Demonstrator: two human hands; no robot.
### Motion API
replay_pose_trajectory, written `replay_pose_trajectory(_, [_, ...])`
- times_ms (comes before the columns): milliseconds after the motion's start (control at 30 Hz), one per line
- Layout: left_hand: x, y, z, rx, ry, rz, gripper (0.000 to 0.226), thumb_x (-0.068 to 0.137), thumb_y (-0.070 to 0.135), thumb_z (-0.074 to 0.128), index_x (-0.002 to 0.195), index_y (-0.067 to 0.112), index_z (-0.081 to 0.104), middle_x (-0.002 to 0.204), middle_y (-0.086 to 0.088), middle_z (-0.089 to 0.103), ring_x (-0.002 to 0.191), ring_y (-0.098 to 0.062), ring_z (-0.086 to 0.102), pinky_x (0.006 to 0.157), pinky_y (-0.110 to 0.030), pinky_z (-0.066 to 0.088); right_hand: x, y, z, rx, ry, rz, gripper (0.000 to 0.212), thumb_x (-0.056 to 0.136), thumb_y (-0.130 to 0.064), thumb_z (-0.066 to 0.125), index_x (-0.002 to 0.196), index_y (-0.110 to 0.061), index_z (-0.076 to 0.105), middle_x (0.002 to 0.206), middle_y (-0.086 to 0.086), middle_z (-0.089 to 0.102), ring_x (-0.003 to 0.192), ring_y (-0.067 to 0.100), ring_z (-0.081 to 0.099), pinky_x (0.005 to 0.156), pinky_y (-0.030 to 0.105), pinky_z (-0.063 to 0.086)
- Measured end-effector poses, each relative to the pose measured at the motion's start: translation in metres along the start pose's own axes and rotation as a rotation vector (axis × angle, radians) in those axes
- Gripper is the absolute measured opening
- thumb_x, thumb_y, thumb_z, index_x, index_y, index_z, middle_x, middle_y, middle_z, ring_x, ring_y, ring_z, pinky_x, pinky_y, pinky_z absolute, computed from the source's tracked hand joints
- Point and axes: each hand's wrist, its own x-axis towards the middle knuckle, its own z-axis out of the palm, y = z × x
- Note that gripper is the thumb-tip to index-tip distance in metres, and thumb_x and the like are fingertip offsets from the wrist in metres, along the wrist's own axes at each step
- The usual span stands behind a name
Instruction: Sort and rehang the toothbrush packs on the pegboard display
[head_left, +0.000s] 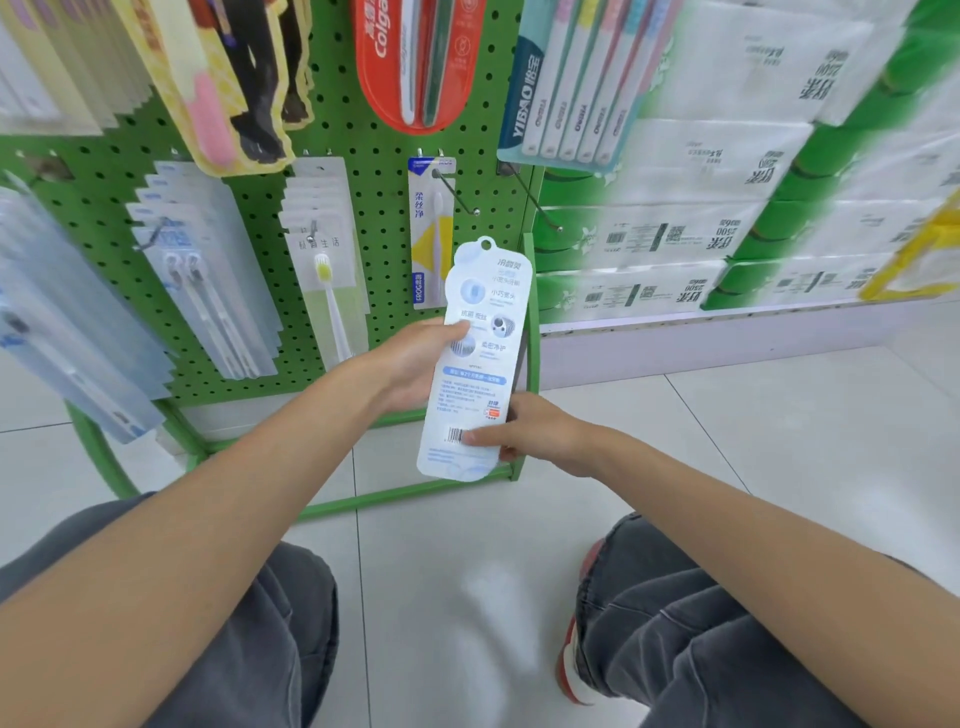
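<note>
A long white toothbrush pack (475, 374) with a barcode and a hang hole at its top is held upright, back side toward me, in front of the green pegboard (374, 223). My left hand (415, 358) grips its left edge at mid-height. My right hand (524, 434) pinches its lower right edge by the barcode. Just above the pack, a metal peg (460, 192) carries one slim white and yellow pack (430, 234). A second bare peg (535, 200) juts out at the board's right edge.
More packs hang on the board: a yellow-bristle brush pack (324, 260), blue packs (197, 260) to the left, a red Colgate pack (415, 57) and a multi-brush pack (576, 78) above. Wrapped tissue packs (727, 182) fill shelves on the right. My knees frame the tiled floor.
</note>
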Motion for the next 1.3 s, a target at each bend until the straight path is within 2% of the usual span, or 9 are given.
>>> replay_pose_trajectory(133, [0.001, -0.003, 0.0, 0.016, -0.101, -0.071, 0.036, 0.106, 0.033, 0.032, 0.127, 0.016, 0.056, 0.12, -0.013, 0.069, 0.104, -0.028, 0.068, 0.084, -0.044, 0.054, 0.003, -0.014, -0.015, 0.081, 0.156, -0.019, 0.03, 0.093, -0.031, 0.066, 0.118, -0.014, 0.066, 0.111, -0.001, 0.073, 0.103, 0.019, 0.069, 0.094, 0.038, 0.055])
replay_pose_trajectory(233, [0.003, -0.006, 0.001, 0.055, -0.161, -0.082, 0.044, 0.105, 0.044, 0.029, 0.132, 0.021, 0.054, 0.126, -0.013, 0.066, 0.116, -0.03, 0.063, 0.096, -0.047, 0.049, 0.002, -0.027, -0.029, 0.209, 0.264, -0.054, 0.029, 0.096, -0.031, 0.06, 0.116, -0.011, 0.064, 0.102, 0.002, 0.074, 0.085, 0.016, 0.07, 0.078, 0.03, 0.058])
replay_pose_trajectory(400, [0.01, -0.013, -0.001, 0.123, -0.172, -0.107, 0.05, 0.104, 0.049, 0.028, 0.14, 0.021, 0.05, 0.131, -0.01, 0.064, 0.12, -0.028, 0.061, 0.107, -0.052, 0.041, -0.002, -0.04, -0.054, 0.335, 0.469, -0.045, 0.015, 0.096, -0.027, 0.059, 0.088, -0.015, 0.064, 0.071, -0.003, 0.06, 0.063, 0.015, 0.048, 0.058, 0.023, 0.039])
replay_pose_trajectory(567, [0.013, -0.016, 0.001, 0.156, -0.149, -0.117, 0.049, 0.104, 0.047, 0.03, 0.14, 0.019, 0.049, 0.13, -0.01, 0.064, 0.12, -0.028, 0.061, 0.107, -0.052, 0.041, -0.002, -0.041, -0.062, 0.393, 0.547, 0.009, 0.015, 0.095, -0.028, 0.06, 0.087, -0.016, 0.063, 0.071, -0.005, 0.054, 0.058, 0.012, 0.046, 0.05, 0.021, 0.039])
replay_pose_trajectory(800, [0.012, -0.02, 0.001, 0.24, -0.106, -0.057, 0.049, 0.104, 0.047, 0.032, 0.14, 0.019, 0.051, 0.13, -0.008, 0.064, 0.119, -0.026, 0.062, 0.108, -0.051, 0.042, 0.002, -0.037, -0.049, 0.231, 0.57, -0.03, 0.015, 0.101, -0.019, 0.049, 0.093, -0.012, 0.06, 0.086, 0.006, 0.06, 0.073, 0.018, 0.052, 0.062, 0.025, 0.044])
replay_pose_trajectory(967, [0.01, -0.021, 0.008, 0.267, -0.061, 0.021, 0.039, 0.105, 0.041, 0.036, 0.129, 0.021, 0.06, 0.118, -0.005, 0.071, 0.109, -0.019, 0.066, 0.097, -0.041, 0.049, 0.002, -0.04, -0.034, 0.236, 0.459, -0.059, 0.022, 0.099, -0.032, 0.055, 0.111, -0.014, 0.059, 0.098, -0.001, 0.064, 0.078, 0.013, 0.059, 0.083, 0.032, 0.052])
replay_pose_trajectory(1067, [0.008, -0.021, 0.011, 0.23, -0.104, 0.031, 0.03, 0.104, 0.024, 0.045, 0.131, 0.022, 0.059, 0.121, -0.004, 0.069, 0.109, -0.021, 0.063, 0.091, -0.035, 0.05, 0.001, -0.041, -0.03, 0.224, 0.379, -0.085, 0.034, 0.099, -0.04, 0.052, 0.124, -0.017, 0.057, 0.102, -0.003, 0.065, 0.083, 0.011, 0.059, 0.094, 0.035, 0.051])
replay_pose_trajectory(1200, [0.005, -0.018, 0.013, 0.174, -0.217, 0.023, 0.068, 0.096, -0.009, 0.045, 0.151, 0.03, 0.035, 0.148, 0.0, 0.047, 0.127, -0.019, 0.054, 0.106, -0.039, 0.044, -0.001, -0.038, -0.031, 0.317, 0.231, -0.105, 0.049, 0.096, -0.049, 0.053, 0.132, -0.015, 0.056, 0.122, 0.001, 0.063, 0.11, 0.017, 0.06, 0.101, 0.037, 0.049])
replay_pose_trajectory(1300, [0.0, -0.013, 0.016, 0.164, -0.194, 0.031, 0.076, 0.092, -0.017, 0.046, 0.15, 0.031, 0.036, 0.154, -0.001, 0.035, 0.129, -0.017, 0.051, 0.111, -0.042, 0.04, -0.001, -0.035, -0.031, 0.361, 0.233, -0.133, 0.037, 0.098, -0.038, 0.054, 0.127, -0.015, 0.058, 0.125, 0.006, 0.064, 0.115, 0.023, 0.063, 0.103, 0.044, 0.047])
